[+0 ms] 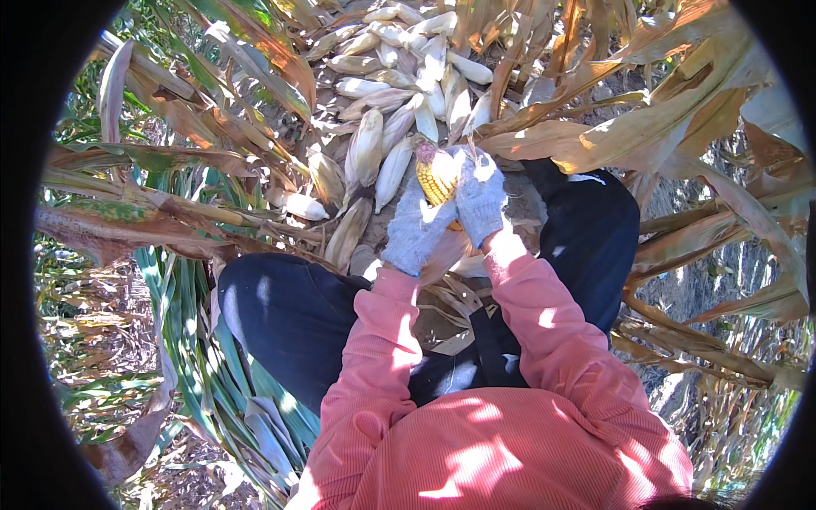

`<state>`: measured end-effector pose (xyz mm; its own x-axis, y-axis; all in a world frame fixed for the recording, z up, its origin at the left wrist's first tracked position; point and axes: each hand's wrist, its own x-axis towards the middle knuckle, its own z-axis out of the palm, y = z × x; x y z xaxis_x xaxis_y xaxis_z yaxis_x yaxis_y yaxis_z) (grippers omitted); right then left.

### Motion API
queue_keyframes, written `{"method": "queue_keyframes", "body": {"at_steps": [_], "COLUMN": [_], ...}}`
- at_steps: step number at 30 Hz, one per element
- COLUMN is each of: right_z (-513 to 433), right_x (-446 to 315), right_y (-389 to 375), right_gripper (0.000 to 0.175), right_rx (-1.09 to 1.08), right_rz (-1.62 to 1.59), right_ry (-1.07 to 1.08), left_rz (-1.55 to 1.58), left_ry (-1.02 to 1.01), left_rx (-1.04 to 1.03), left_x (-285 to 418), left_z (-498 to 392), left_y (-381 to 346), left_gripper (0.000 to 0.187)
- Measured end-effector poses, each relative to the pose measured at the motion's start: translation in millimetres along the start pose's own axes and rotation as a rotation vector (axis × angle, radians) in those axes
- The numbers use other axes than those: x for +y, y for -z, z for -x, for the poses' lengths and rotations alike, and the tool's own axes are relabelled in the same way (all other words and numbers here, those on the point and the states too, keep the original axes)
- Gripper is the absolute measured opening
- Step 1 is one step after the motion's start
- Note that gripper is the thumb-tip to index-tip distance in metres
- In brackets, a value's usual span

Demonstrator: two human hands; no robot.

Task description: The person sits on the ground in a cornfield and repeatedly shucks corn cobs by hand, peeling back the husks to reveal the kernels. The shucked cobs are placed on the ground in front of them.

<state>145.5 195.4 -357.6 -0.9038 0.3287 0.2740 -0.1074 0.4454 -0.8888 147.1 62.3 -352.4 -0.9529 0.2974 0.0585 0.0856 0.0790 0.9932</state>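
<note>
Between my gloved hands is an ear of yellow corn (436,181), its kernels bare along the upper part and its tip reddish-brown. My left hand (417,226), in a pale knitted glove, grips it low on the left side. My right hand (478,191), gloved alike, closes on its right side near the tip. Pale husk leaves (446,255) hang below the hands. Just beyond lies a husk-covered ear (394,172), with another dry-husked ear (365,146) beside it.
A heap of corn ears in pale husks (408,70) lies on the soil ahead. Dry corn leaves (637,121) arch in from the right, and stalks (166,204) cross at the left. My bent knees (287,312) flank the hands.
</note>
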Motion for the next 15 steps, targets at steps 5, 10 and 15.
{"method": "queue_keyframes", "body": {"at_steps": [5, 10, 15], "right_z": [-6, -12, -14], "right_x": [-41, -12, -33], "right_y": [20, 22, 21], "right_gripper": [0.037, 0.030, 0.028], "right_rx": [-0.237, -0.289, -0.183], "right_rz": [-0.393, -0.368, -0.439], "right_ry": [-0.152, 0.108, -0.079], "left_rz": [-0.080, 0.301, 0.300], "left_ry": [-0.129, 0.067, 0.096], "left_rx": [0.015, -0.088, -0.043], "left_x": [-5, 14, -5], "left_z": [2, 3, 4], "left_y": [6, 1, 1], "left_gripper": [0.075, 0.078, 0.078]}}
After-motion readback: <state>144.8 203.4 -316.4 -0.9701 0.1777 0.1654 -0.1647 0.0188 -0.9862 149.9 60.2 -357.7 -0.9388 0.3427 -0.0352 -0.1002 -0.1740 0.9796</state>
